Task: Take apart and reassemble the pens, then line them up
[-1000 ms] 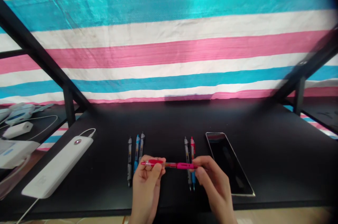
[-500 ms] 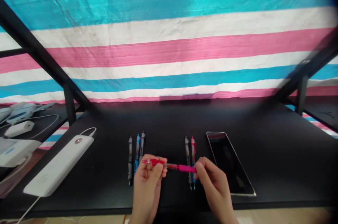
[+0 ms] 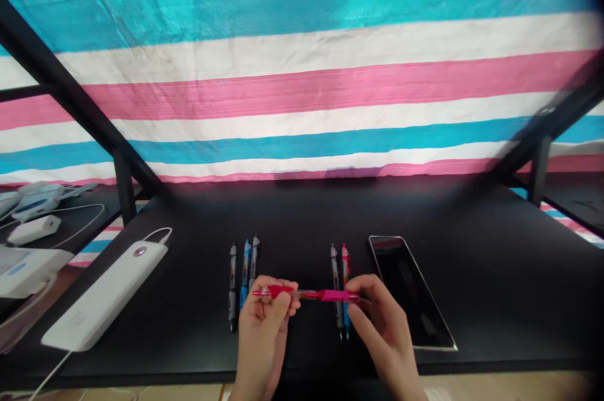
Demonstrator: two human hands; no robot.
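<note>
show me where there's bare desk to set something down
The desk is bare between the white box and the three left pens, right of the phone, and behind them up to the striped sheet. It's crowded front centre: left hand, pink pen, right hand and two right pens.

Blk tabletop (image 3: 198, 212): white oblong unit (image 3: 106, 297) at L, cable at ea. end. R side: phone (image 3: 410, 291), flat, scrn dark. Rear: striped sheet (image 3: 302, 92), blue/wht/pink, creased. Blk frame (image 3: 80, 92) both sides. L shelf (image 3: 78, 225): sm. wht adapter (image 3: 34, 230), cord adj.
</note>
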